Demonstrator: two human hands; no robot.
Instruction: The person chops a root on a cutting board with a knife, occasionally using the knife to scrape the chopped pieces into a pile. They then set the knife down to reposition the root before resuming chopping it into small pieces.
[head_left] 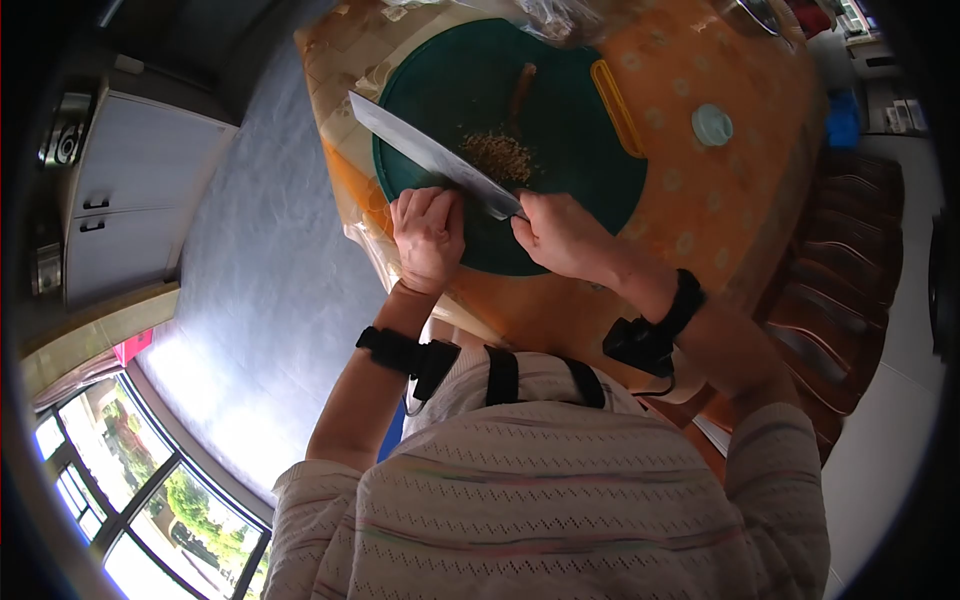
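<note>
My right hand [565, 235] is closed around the handle of a kitchen knife [425, 150] with a broad, long blade. The blade slants up to the left over a round green cutting board [590, 190]. Close to the blade's near side, at the board's front left edge, my left hand [430, 238] has its fingers curled in; whatever they hold, if anything, is hidden. Just beyond the blade lies a small heap of finely chopped light-brown bits [500, 157]. A thin brown stick-like piece [522, 88] rests farther back on the board.
The board has a yellow handle [618, 108] on its right. A pale, translucent round container [712, 125] stands on the orange patterned tablecloth [690, 200]. Clear plastic [550, 18] lies at the back. A brown wooden chair [835, 280] is at the right, white cabinets [135, 190] at the left.
</note>
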